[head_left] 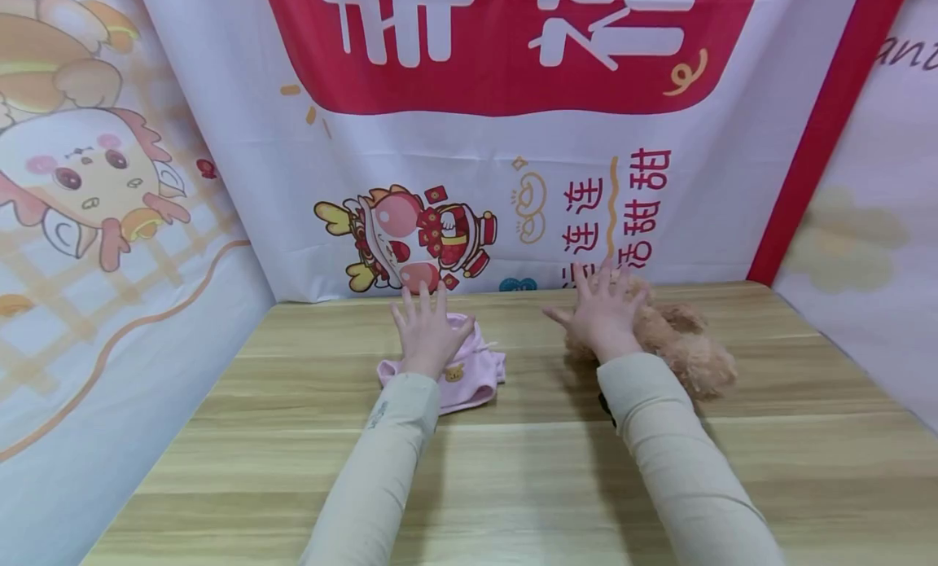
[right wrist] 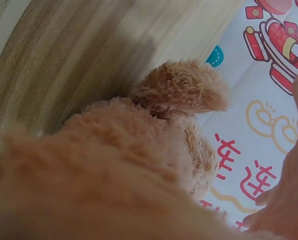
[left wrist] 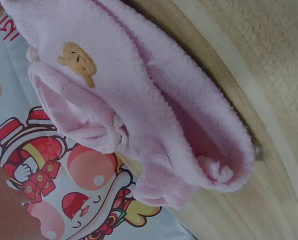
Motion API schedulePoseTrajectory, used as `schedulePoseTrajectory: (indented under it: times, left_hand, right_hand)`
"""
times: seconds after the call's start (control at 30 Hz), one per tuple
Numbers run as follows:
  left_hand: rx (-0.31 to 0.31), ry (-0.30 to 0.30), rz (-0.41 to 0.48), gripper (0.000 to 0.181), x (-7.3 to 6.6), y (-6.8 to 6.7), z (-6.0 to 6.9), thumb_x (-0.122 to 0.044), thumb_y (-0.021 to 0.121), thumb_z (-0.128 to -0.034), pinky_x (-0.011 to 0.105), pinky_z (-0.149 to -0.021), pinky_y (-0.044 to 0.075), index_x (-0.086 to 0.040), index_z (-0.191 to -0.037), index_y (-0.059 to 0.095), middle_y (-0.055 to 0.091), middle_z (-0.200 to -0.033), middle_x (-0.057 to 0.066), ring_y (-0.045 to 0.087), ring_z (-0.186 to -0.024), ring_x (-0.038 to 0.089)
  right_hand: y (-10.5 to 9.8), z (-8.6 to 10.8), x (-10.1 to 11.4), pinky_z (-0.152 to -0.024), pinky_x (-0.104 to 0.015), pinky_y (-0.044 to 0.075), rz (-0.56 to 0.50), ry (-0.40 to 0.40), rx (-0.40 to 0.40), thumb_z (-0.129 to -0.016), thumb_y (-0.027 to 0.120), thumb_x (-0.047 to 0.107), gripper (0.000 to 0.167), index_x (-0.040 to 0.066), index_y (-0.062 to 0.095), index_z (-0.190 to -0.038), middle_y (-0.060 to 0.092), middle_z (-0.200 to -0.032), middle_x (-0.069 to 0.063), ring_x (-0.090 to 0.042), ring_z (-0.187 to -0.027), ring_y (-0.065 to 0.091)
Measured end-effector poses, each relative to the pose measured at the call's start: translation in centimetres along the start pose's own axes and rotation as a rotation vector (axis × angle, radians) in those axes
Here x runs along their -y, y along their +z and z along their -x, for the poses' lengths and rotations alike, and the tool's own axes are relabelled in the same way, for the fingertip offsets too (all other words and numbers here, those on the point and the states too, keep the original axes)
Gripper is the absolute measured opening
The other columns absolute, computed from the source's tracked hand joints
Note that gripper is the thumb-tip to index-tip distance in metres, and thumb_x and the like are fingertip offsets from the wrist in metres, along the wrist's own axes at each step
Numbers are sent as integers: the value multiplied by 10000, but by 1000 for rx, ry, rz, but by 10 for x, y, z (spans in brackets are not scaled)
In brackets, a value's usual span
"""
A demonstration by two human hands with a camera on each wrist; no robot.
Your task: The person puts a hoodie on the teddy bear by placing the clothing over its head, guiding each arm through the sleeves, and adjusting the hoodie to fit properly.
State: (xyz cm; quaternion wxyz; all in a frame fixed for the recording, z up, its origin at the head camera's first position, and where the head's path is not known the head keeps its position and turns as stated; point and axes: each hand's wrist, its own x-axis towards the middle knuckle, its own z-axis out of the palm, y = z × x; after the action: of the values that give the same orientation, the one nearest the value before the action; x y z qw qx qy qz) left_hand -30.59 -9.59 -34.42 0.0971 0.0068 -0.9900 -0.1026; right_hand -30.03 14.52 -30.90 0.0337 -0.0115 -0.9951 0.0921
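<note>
In the head view, a small pink fleece garment (head_left: 476,375) with a bear patch lies on the wooden table. Over its back part is the left hand (head_left: 427,335), fingers spread and gripping nothing. The right hand (head_left: 604,315) has its fingers spread above or against a fluffy brown plush (head_left: 692,354); whether it touches cannot be told. Pink garment (left wrist: 133,90) fills much of the left wrist view, its hem opening showing. Brown plush (right wrist: 138,140) looms close in the right wrist view, with part of the right hand (right wrist: 284,185) at the right edge.
A white cloth with red print (head_left: 498,142) hangs behind the table's back edge. Printed cloths stand at the left (head_left: 212,338) and right (head_left: 857,297). Something small and dark (head_left: 605,406) shows beside the right cuff.
</note>
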Motion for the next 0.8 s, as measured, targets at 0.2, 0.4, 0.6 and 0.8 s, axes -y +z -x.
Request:
schedulePoseTrajectory:
  times: [0.2, 0.4, 0.6, 0.8]
  left_hand:
    - [6, -6, 4, 867, 0, 1, 0, -659, 429, -899, 600, -1177, -35, -188, -1545, 95, 44, -1616, 134, -16, -1480, 416]
    - [1, 4, -5, 863, 5, -2, 0, -641, 434, -906, 610, -1176, 1, -166, -1544, 99, 63, -1611, 155, 7, -1475, 432]
    - [12, -4, -57, 862, 16, -5, -1, -622, 447, -910, 628, -1169, 26, -161, -1544, 87, 36, -1607, 164, 10, -1468, 451]
    - [22, -1, -39, 916, 26, -9, 2, -631, 512, -877, 652, -1154, 0, -167, -1545, 90, 41, -1607, 168, -19, -1467, 453]
  right_hand:
    - [0, -3, 0, -1049, -777, -35, 15, -25, -2, -899, 389, 687, 903, 218, -38, -1541, -201, -1552, -263, -503, -1413, -186]
    - [2, -5, 0, -1050, -782, -4, 43, -30, -10, -891, 394, 697, 912, 235, -51, -1539, -190, -1557, -258, -515, -1408, -184]
    - [4, -6, -1, -1057, -779, 20, 47, -34, -21, -887, 407, 696, 912, 238, -33, -1541, -159, -1564, -260, -519, -1413, -164]
    - [5, -6, -1, -1055, -776, -12, 25, -42, -13, -887, 429, 682, 920, 233, -39, -1540, -175, -1559, -260, -518, -1410, -174]
